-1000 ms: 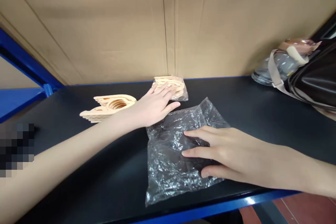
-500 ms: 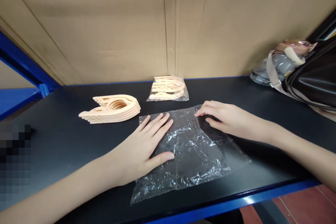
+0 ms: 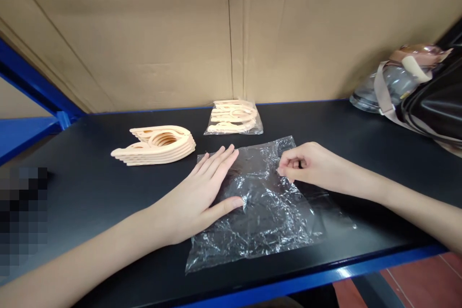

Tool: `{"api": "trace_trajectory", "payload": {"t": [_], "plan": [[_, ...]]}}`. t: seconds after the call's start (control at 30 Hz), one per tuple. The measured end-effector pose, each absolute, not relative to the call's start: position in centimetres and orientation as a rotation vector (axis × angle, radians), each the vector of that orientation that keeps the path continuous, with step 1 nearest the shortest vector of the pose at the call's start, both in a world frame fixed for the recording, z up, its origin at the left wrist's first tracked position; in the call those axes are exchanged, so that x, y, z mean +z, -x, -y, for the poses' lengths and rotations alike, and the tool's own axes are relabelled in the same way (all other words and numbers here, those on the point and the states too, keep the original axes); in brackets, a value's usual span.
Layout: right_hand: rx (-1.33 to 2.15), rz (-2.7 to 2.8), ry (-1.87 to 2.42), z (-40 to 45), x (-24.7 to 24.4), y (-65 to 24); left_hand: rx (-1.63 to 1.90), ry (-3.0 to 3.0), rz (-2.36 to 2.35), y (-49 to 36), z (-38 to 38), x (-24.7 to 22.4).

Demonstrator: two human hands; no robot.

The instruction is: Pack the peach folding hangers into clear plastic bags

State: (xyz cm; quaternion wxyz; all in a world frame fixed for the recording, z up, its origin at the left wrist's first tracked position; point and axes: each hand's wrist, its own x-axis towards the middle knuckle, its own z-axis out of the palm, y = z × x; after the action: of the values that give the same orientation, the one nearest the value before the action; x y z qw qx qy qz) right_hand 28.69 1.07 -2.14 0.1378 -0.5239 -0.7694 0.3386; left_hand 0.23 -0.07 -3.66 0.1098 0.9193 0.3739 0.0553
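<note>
Right hand point(image 3: 311, 164) has curled, pinching bag point(image 3: 260, 226); left hand point(image 3: 197, 197) flat.

stack point(image 3: 162, 155): pale peach | bag point(image 3: 260, 216): colourless | tabletop point(image 3: 314, 125): black | rail point(image 3: 288, 287): blue | cardboard point(image 3: 144, 33): tan

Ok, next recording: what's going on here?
A person's left hand lies flat on a crumpled, clear plastic bag spread over a black tabletop, while their right hand appears to pinch the bag's right side. Beyond the left hand sits a stack of peach-coloured, curved flat pieces. A small clear plastic packet of similar pieces lies farther back, near the brown cardboard panel.
</note>
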Motion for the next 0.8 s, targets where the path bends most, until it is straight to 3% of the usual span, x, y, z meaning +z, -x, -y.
{"api": "trace_trajectory", "payload": {"t": [0.2, 0.37, 0.8], "plan": [[1.261, 1.898, 1.433, -2.7, -2.1, -29.9, 0.163, -2.734, -1.116, 0.2, 0.0, -4.0], [1.279, 1.602, 1.461, -3.6, -2.0, -30.2, 0.141, -2.711, -1.252, 0.4, 0.2, -4.1], [1.291, 1.612, 1.478, -3.9, -2.2, -30.4, -0.145, -2.576, -1.365, -0.6, 0.8, -2.1]]}}
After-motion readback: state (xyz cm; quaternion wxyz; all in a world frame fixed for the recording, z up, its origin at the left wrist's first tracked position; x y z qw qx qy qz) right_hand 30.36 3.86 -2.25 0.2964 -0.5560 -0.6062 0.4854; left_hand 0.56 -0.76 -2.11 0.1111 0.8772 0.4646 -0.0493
